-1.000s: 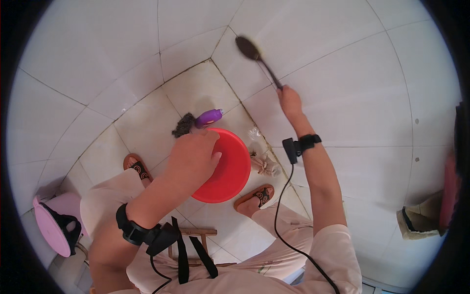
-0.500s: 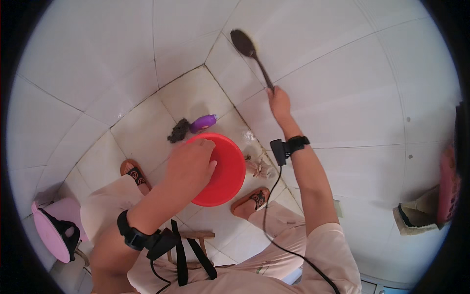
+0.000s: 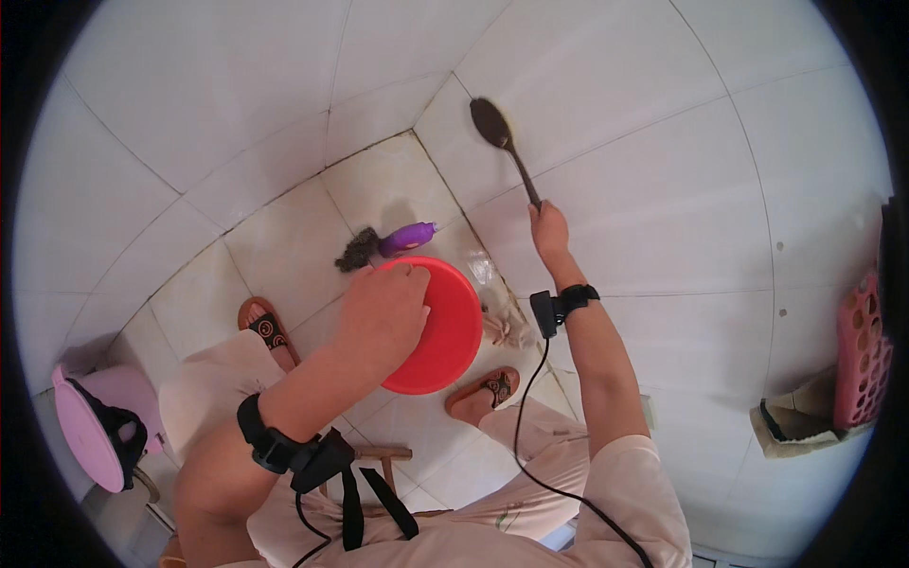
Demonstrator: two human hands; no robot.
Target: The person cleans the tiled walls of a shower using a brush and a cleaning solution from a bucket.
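Red plastic fills the middle of your view: the basin (image 3: 437, 327) sits low between your knees, above the tiled floor (image 3: 284, 246), and your left hand (image 3: 383, 317) is curled over its near rim, fingers closed on the edge. Your right hand (image 3: 549, 232) is wrapped tight round the thin handle of the long-handled brush (image 3: 504, 150), whose dark head is pressed against the white wall tile (image 3: 663, 189) just beside the corner joint. Judging by that, the step in hand looks like scrubbing the wall near the corner, and it should go best if you keep the head flat on the tile rather than tipped on one edge, so the whole face of it works. With your grip this far from the head, the brush may wander or skid, so short strokes along the grout line are likely to serve you better than long sweeps. Keep the basin level under your left hand; whether it holds water cannot be told from here, but a tilted rim would spill toward your sandals (image 3: 270, 327). The purple bottle (image 3: 407, 239) and dark scrub pad (image 3: 357, 251) lie on the floor just beyond the basin, near enough to knock if you shift it forward.
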